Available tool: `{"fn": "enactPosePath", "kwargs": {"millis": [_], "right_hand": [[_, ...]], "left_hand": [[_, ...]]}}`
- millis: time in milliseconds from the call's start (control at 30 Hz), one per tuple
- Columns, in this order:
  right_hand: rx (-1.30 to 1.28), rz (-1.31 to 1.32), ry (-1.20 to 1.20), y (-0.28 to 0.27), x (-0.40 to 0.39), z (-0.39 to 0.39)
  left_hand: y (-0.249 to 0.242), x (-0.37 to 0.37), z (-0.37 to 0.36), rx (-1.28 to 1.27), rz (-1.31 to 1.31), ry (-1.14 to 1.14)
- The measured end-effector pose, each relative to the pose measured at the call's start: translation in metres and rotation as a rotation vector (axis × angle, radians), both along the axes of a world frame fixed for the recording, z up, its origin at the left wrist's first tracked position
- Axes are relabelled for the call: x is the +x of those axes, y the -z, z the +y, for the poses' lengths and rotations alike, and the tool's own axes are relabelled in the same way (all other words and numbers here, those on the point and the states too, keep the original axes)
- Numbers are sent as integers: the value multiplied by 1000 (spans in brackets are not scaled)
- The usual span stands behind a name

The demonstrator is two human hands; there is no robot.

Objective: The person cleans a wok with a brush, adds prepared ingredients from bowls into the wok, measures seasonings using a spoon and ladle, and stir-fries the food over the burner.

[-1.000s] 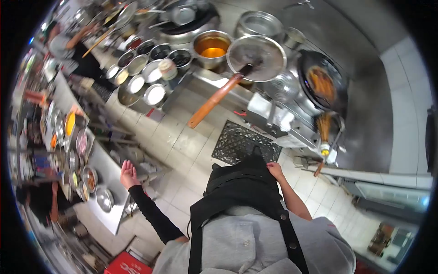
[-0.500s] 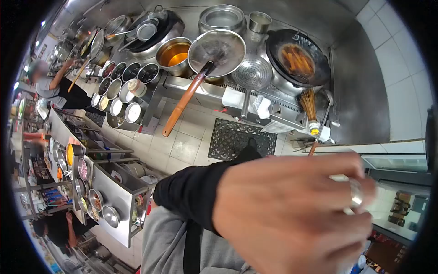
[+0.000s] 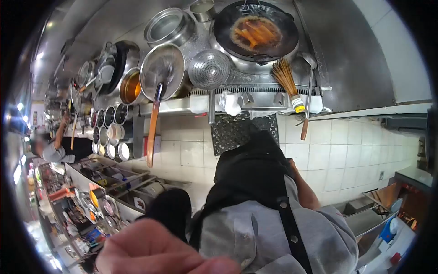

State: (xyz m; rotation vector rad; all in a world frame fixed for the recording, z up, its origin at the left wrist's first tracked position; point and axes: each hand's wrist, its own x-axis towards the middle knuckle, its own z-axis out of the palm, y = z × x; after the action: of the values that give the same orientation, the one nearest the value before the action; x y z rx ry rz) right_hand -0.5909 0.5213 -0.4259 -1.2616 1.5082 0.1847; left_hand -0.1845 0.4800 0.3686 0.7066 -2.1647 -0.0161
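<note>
Close to the camera at the bottom left, my left hand [image 3: 150, 253] is closed with its fingers curled. Its lower part is cut off by the frame edge, so anything inside it is hidden. My right hand [image 3: 292, 165] hangs low at my side, beside my black apron [image 3: 248, 171], and its fingers are mostly hidden. In front of me, a black wok [image 3: 287, 43] on the stove holds long orange-brown pieces [image 3: 258, 34] in bubbling oil. Nearer the stove edge lie a bamboo wok brush [image 3: 286, 80] and a wooden-handled ladle [image 3: 311, 86].
A fine-mesh strainer [image 3: 162, 68] rests over pots, its wooden handle jutting past the counter. A perforated skimmer [image 3: 210, 68] lies beside it. A pot of amber liquid [image 3: 130, 89] and seasoning containers [image 3: 124, 150] stand left. A rubber mat [image 3: 223, 137] covers floor tiles. Another person [image 3: 54, 148] works far left.
My left hand has moved from the right foreground to the bottom left. The view has turned, so the wok shows higher and further left, and my right arm has come into view.
</note>
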Motion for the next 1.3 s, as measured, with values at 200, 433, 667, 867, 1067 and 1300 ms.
{"fn": "enactPosePath", "kwargs": {"millis": [200, 433, 667, 867, 1067, 1300], "right_hand": [[-45, -85, -186, -16, 10, -53], [-424, -58, -274, -19, 70, -124], [-330, -73, -233, -157, 99, -153], [-123, 73, -324, -132, 39, -118], [-23, 123, -339, -99, -2, -91], [-105, 47, -263, -116, 33, -121]], "left_hand": [[15, -7, -19, 51, 55, -94], [67, -28, -71, 341, -27, -5], [187, 46, -80, 625, -23, -346], [308, 242, -9, 682, -67, -1068], [402, 354, 101, 966, -390, -1778], [425, 322, 130, 1042, -4, -1432]]}}
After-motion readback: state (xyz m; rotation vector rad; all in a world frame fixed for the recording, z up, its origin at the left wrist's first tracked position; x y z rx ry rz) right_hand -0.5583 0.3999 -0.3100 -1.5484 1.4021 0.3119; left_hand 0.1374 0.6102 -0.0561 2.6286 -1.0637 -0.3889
